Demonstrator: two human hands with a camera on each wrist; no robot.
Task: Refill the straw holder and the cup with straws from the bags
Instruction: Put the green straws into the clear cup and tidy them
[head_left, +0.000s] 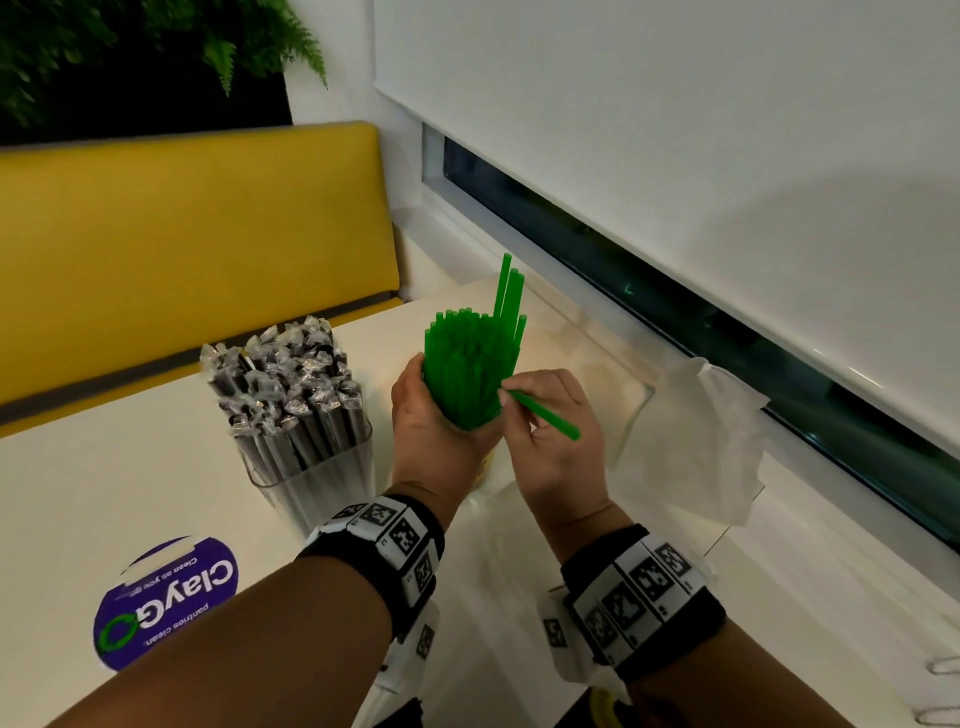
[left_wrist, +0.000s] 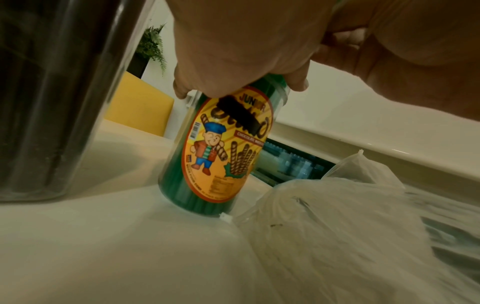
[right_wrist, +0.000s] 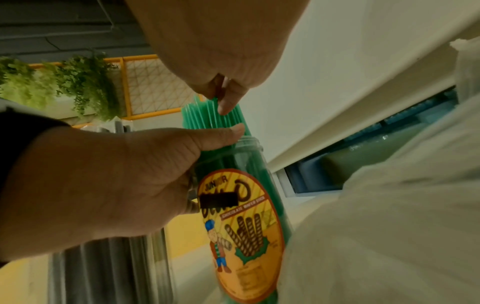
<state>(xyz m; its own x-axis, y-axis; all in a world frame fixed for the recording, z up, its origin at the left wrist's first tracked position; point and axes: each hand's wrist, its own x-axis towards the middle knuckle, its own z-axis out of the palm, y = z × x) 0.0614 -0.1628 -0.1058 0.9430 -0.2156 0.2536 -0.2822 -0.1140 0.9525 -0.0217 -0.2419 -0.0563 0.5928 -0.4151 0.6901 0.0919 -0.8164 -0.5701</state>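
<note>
Between the two hands, mid-table, the labelled cup (left_wrist: 228, 148) stands upright, packed with green straws (head_left: 467, 364) running vertically. Left hand (head_left: 431, 415) wraps the bundle at the rim. Right hand (head_left: 561, 431), just right of it, pinches one loose straw (head_left: 545, 413) lying slantwise; it must be stood upright to enter. Straw holder (head_left: 306, 441) stands left, full. Clear bag (head_left: 691, 441) lies right.

Left hand (head_left: 434, 415) curls around green straws (head_left: 467, 364); right hand (head_left: 558, 431) pinches a single straw (head_left: 545, 415), wrists close together.
</note>
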